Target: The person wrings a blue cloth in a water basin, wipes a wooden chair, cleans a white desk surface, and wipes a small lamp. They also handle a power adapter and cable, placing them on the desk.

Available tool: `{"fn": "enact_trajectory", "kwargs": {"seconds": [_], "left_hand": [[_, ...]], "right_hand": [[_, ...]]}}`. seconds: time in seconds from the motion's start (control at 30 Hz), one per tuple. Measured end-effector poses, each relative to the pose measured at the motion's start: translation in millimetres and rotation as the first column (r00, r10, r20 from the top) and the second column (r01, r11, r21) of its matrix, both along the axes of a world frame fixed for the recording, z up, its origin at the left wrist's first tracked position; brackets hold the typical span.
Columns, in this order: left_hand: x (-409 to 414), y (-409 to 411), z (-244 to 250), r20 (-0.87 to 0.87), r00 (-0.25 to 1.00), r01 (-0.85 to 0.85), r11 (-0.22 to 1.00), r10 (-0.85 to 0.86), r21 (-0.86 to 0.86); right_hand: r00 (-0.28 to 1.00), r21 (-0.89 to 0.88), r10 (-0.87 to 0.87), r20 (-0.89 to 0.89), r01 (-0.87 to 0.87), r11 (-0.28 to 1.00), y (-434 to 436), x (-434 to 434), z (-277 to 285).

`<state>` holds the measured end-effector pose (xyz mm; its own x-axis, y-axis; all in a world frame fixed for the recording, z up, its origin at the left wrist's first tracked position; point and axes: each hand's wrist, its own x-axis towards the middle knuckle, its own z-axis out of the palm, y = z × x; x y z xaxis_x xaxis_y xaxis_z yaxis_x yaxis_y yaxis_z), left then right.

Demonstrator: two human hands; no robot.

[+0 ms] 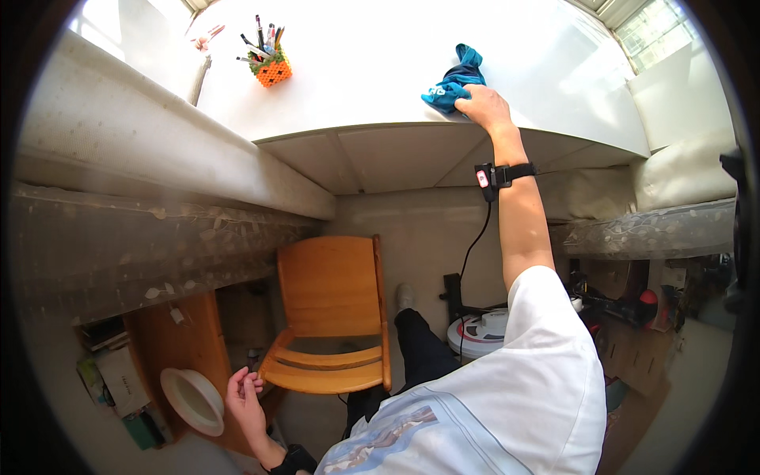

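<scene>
My right hand [485, 107] grips the near end of a crumpled blue cloth [460, 80]. The cloth is teal and dark blue, bears some white lettering, and rests near the front edge of a white windowsill [368, 89]. Low on the left, my left hand [244, 393] hangs beside the back of a wooden chair [329, 288], with its fingers loosely curled and nothing seen in them. Whether its fingertips touch the chair cannot be told. A black strap with a small cabled device [485, 178] circles my right wrist.
An orange beaded pen holder [274, 72] with several pens stands on the sill. Gathered curtains [166, 124] hang at the left. A pale basin [193, 401] sits on wooden furniture at lower left. A white round appliance [475, 335] stands on the floor by my leg.
</scene>
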<state>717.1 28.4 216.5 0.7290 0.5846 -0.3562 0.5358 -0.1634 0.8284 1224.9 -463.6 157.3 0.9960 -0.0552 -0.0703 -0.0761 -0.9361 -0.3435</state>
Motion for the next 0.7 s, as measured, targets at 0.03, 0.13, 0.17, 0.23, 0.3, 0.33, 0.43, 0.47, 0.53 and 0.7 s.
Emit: {"fn": "enact_trajectory", "kwargs": {"seconds": [0.03,0.13,0.17,0.23,0.3,0.33,0.43,0.47,0.53,0.7], "left_hand": [[-0.8,3.0,0.0,0.013,1.0,0.018,1.0,-0.018,-0.01],[-1.0,8.3,3.8,0.067,0.994,0.097,0.992,-0.092,-0.084],[-4.9,11.2,3.3,0.112,0.982,0.166,0.981,-0.155,-0.102],[-13.2,18.9,1.1,0.206,0.94,0.303,0.944,-0.272,-0.134],[-10.1,15.2,5.8,0.354,0.844,0.473,0.87,-0.402,-0.14],[-13.9,16.4,3.4,0.457,0.77,0.569,0.803,-0.446,-0.176],[-34.4,17.3,21.9,0.406,0.65,0.727,0.682,-0.643,-0.084],[-44.5,33.6,17.9,0.442,0.649,0.755,0.598,-0.62,-0.268],[-79.4,70.7,7.0,0.514,0.708,0.702,0.56,-0.484,-0.44],[-156.8,132.3,4.3,0.418,0.839,0.125,0.624,0.348,-0.771]], "right_hand": [[0.994,0.044,0.013,-0.113,-0.008,0.999,11.5,-33.0,8.9],[0.922,0.563,0.261,-0.285,-0.059,0.824,35.5,-136.1,0.3],[0.858,0.685,0.374,-0.352,-0.036,0.728,61.9,-174.3,18.5],[0.76,0.799,0.554,-0.34,-0.078,0.596,106.0,-245.1,40.3],[0.7,0.886,0.66,-0.273,-0.084,0.456,153.8,-312.8,58.0],[0.631,0.918,0.723,-0.28,-0.043,0.394,181.1,-343.4,71.7],[0.477,0.976,0.855,-0.202,0.168,0.137,260.7,-431.6,95.9],[0.565,0.975,0.797,-0.212,0.177,0.134,287.2,-456.4,103.5],[0.679,0.976,0.705,-0.203,0.197,0.091,328.8,-495.9,107.6],[0.737,0.976,0.645,-0.203,0.201,0.078,408.5,-556.3,92.9]]}}
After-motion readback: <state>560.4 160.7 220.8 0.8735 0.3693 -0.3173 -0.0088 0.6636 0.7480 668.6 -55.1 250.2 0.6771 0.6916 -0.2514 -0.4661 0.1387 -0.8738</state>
